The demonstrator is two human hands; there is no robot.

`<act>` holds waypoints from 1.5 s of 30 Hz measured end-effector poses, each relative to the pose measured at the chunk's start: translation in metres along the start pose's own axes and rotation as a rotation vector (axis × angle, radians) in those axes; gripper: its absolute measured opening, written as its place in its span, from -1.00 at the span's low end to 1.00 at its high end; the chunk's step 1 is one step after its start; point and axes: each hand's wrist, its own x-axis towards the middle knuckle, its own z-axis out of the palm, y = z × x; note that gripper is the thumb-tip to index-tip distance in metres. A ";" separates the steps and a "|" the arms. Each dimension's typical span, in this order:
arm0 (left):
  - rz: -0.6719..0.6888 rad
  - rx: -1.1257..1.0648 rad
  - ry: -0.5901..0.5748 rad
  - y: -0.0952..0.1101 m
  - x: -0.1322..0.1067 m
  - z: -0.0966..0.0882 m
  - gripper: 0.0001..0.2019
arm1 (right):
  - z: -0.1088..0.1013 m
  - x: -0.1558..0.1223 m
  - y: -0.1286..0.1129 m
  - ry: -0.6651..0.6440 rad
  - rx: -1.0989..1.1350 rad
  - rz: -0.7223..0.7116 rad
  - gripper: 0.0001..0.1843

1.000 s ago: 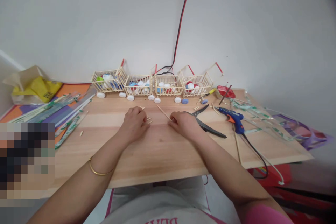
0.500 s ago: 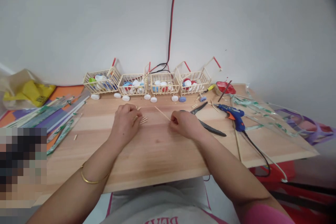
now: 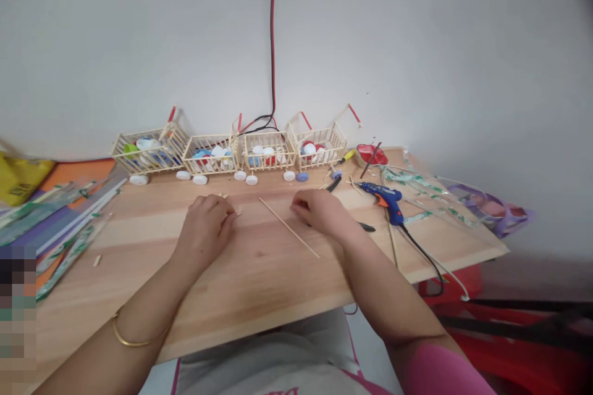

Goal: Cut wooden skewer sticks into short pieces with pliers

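My left hand [image 3: 206, 228] rests on the wooden table with its fingers curled over several short wooden sticks [image 3: 223, 195], most of which it hides. A long thin stick [image 3: 290, 228] lies slantwise on the wood between my hands, touching neither. My right hand [image 3: 322, 210] is just right of that stick, fingers loosely bent, with a gap at the thumb and nothing seen in it. It covers the middle of a dark-handled hand tool [image 3: 367, 227], perhaps pliers; only its handle ends show.
Along the wall stand several small stick-built carts [image 3: 269, 151] holding coloured pieces. To the right lie a blue glue gun [image 3: 386, 197] with its cord and a red dish [image 3: 372, 155]. Wrapped strips [image 3: 69, 259] cover the left side, beside a yellow bag [image 3: 21, 182].
My right hand has let go of the long stick, which now lies on the table, and has moved right over the dark-handled tool. The view has swung right.
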 end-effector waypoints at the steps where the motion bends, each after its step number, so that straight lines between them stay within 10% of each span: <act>1: -0.029 -0.042 0.029 0.001 0.000 -0.002 -0.78 | -0.005 0.001 0.006 0.056 0.010 0.030 -0.80; 7: -0.258 -0.312 0.109 0.006 -0.003 -0.006 -0.80 | -0.038 -0.006 0.056 0.326 -0.111 0.248 -0.79; 14: -0.179 -0.451 0.082 0.007 -0.004 -0.003 -0.84 | -0.063 -0.030 0.095 0.390 -0.189 0.449 -0.76; 22: -0.495 -1.042 0.038 0.020 -0.005 0.004 -0.82 | -0.011 -0.030 0.006 0.100 -0.053 0.011 -0.77; 26: -0.653 -1.442 -0.018 0.024 -0.005 0.003 -0.78 | 0.019 -0.019 -0.033 -0.025 -0.180 0.012 -0.75; 45: -0.740 -1.748 0.070 0.020 -0.001 -0.010 -0.86 | 0.031 -0.008 -0.045 0.045 0.673 -0.378 -0.80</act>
